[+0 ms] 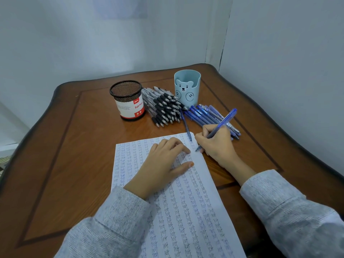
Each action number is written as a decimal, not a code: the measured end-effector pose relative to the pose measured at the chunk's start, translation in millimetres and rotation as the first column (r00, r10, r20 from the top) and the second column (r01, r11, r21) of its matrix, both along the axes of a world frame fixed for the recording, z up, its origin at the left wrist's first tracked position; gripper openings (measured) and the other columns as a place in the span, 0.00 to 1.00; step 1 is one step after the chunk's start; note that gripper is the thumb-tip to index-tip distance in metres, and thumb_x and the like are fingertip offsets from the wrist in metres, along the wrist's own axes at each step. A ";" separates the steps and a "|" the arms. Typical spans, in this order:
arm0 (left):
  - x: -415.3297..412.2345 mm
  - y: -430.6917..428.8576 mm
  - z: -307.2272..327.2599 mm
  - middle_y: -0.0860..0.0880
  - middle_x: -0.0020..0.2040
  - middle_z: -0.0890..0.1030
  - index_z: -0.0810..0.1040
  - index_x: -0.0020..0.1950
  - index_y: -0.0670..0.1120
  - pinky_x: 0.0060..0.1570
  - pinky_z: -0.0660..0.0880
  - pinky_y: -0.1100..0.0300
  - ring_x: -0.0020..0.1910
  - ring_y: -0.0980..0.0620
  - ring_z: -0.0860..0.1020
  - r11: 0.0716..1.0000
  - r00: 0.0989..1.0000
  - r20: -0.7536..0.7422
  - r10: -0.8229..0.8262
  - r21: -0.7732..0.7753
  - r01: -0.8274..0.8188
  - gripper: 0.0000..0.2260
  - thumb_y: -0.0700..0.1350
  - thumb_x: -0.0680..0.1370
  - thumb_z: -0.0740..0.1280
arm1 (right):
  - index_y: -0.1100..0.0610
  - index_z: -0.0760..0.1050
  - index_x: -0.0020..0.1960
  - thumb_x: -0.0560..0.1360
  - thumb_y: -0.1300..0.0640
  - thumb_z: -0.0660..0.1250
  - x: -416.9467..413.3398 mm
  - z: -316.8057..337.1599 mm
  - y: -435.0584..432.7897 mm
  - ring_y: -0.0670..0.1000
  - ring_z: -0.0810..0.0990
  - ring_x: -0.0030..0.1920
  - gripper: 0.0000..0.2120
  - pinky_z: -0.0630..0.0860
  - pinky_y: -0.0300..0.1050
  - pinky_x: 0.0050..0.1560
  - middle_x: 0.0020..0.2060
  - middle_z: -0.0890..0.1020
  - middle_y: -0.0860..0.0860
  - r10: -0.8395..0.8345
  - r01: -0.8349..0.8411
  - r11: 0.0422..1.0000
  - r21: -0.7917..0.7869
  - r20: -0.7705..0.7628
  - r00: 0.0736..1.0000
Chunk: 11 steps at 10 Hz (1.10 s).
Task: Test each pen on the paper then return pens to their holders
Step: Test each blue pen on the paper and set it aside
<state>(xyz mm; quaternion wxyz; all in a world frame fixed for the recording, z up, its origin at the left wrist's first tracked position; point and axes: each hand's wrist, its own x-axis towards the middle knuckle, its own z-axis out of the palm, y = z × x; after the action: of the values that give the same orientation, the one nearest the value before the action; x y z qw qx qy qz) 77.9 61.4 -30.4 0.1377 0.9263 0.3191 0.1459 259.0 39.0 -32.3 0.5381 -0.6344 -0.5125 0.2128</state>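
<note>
near the top right corner of the paper (pixel 186 211) the right hand (pixel 216 144) pinches a blue pen (pixel 221 123), tip down on the sheet – rows of "test" already fill most of it. left hand (pixel 163 164) lies flat on the page, fingers relaxed and spread. black pens (pixel 165 108) are heaped between the mesh cup (pixel 128 101) and the bear cup (pixel 187 88), blue pens (pixel 206 114) piled just right of them – one loose blue pen (pixel 186 125) lies onto the paper's top edge, all on the wooden table (pixel 74 146).
</note>
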 end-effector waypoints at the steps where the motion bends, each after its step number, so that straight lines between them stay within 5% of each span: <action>1: 0.1 -0.7 0.3 0.59 0.60 0.70 0.74 0.62 0.56 0.58 0.59 0.63 0.59 0.59 0.66 1.000 1.000 0.006 0.003 -0.006 -0.003 0.16 0.60 0.78 0.61 | 0.63 0.66 0.27 0.71 0.73 0.64 -0.2 0.0 -0.2 0.47 0.78 0.21 0.16 0.69 0.38 0.23 0.24 0.73 0.64 -0.021 0.021 1.000 0.010 0.007 1.000; 3: 0.2 -1.3 1.6 0.58 0.60 0.70 0.74 0.62 0.55 0.59 0.59 0.62 0.59 0.59 0.65 1.000 1.000 0.007 0.004 -0.008 -0.004 0.16 0.60 0.78 0.61 | 0.66 0.66 0.27 0.71 0.73 0.65 0.1 0.8 -0.6 0.46 0.77 0.22 0.15 0.71 0.36 0.22 0.26 0.74 0.68 -0.016 0.016 1.000 0.000 -0.011 1.000; 6: 0.7 -1.9 2.1 0.58 0.60 0.70 0.74 0.62 0.55 0.59 0.59 0.63 0.60 0.59 0.65 1.000 1.000 0.005 0.005 -0.009 -0.005 0.16 0.60 0.78 0.61 | 0.60 0.64 0.26 0.71 0.73 0.64 0.8 0.3 0.2 0.44 0.74 0.20 0.19 0.71 0.36 0.23 0.22 0.70 0.57 -0.042 0.042 0.999 0.010 -0.021 0.999; 8: 0.0 -1.7 0.9 0.58 0.60 0.70 0.74 0.62 0.56 0.59 0.59 0.63 0.60 0.60 0.65 1.000 1.000 0.014 0.001 -0.011 -0.001 0.16 0.60 0.78 0.61 | 0.65 0.66 0.27 0.70 0.73 0.64 -1.0 -1.2 1.4 0.64 0.76 0.26 0.15 0.76 0.56 0.30 0.24 0.71 0.68 -0.055 0.055 0.998 0.035 0.019 0.998; 10: 0.0 -1.4 0.7 0.58 0.61 0.70 0.74 0.63 0.55 0.59 0.59 0.63 0.60 0.59 0.65 1.000 1.000 0.013 0.005 -0.013 -0.005 0.16 0.60 0.78 0.61 | 0.65 0.70 0.32 0.78 0.64 0.64 -0.2 6.0 -2.3 0.45 0.69 0.20 0.15 0.69 0.36 0.26 0.24 0.72 0.59 0.006 -0.002 1.000 0.017 -0.238 0.971; 11: 0.1 -2.6 -0.5 0.58 0.60 0.70 0.73 0.62 0.55 0.58 0.58 0.64 0.60 0.59 0.65 1.000 1.000 0.026 0.011 0.011 -0.012 0.18 0.61 0.77 0.60 | 0.64 0.69 0.45 0.81 0.53 0.60 -2.8 10.4 -5.2 0.45 0.66 0.20 0.14 0.66 0.35 0.23 0.24 0.70 0.56 0.085 -0.083 0.996 0.018 -0.232 0.969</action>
<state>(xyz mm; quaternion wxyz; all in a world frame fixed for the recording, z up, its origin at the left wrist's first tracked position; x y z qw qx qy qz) 77.9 58.7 -30.9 0.1356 0.9233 0.3217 0.1603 256.2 33.8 -21.9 0.5873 -0.5808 -0.4733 0.3062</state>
